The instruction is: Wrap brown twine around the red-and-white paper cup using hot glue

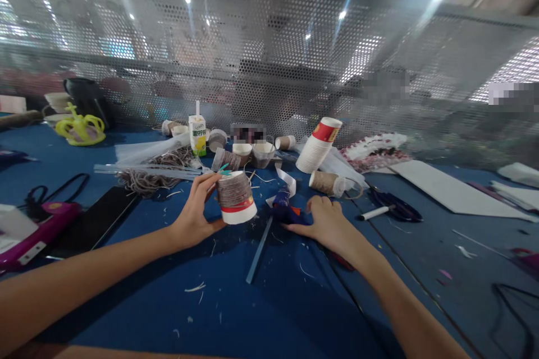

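My left hand (196, 210) grips an upturned paper cup (236, 196), its upper part wound with grey-brown cord and its lower part red and white. A small teal piece (226, 169) shows at the cup's top by my fingertips. To the right, my right hand (330, 224) is closed around the handle end of a dark blue glue gun (283, 207) with an orange trigger, low over the table. From the gun a translucent glue stick (259, 252) points toward me. White ribbon (287, 179) lies just behind the gun.
Cord-wrapped cups (323, 183), stacked paper cups (319, 146), a drink carton (197, 134) and a cord heap (147, 176) stand behind my hands. Scissors (396, 205) and a white board (458, 188) lie right; a black phone-like slab (92, 224) and yellow crown (82, 126) are left.
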{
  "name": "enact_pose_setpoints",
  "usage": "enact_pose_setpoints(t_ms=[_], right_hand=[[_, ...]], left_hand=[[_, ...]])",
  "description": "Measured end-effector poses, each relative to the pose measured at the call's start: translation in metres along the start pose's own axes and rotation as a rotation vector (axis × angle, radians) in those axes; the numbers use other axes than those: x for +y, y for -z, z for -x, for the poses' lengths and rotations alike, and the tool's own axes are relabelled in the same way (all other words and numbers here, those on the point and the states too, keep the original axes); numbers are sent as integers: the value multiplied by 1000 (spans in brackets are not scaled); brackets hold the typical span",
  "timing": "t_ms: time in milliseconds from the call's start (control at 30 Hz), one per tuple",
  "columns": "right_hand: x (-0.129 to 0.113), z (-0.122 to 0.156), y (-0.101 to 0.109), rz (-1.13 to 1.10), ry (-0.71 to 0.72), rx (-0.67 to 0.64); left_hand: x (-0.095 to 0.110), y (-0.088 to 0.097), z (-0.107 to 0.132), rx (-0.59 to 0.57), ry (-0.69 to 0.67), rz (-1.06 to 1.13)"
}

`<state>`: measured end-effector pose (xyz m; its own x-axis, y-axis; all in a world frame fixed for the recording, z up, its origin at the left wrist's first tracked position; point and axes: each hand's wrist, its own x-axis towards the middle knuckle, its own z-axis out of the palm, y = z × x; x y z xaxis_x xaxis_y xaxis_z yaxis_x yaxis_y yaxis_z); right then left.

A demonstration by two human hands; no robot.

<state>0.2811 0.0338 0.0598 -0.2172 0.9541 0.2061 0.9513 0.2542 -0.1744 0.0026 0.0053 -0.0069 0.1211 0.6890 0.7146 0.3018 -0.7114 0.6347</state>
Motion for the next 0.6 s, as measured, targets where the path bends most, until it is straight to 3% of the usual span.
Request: enact_pose_setpoints(t_ms=[67,167,400,600], right_hand=[[-1,-1,4,16,3,-169],[-13,4,1,48,-2,-233],[-29,9,-18,25,-109,-20],[-27,5,-15,-78,-174,69]], left_hand=[[-1,-1,0,5,-11,6],[-1,-1,-1,5,-13,10],[-2,0,-2,7,-52,-62],[0,2,-1,22,-49,-151]])
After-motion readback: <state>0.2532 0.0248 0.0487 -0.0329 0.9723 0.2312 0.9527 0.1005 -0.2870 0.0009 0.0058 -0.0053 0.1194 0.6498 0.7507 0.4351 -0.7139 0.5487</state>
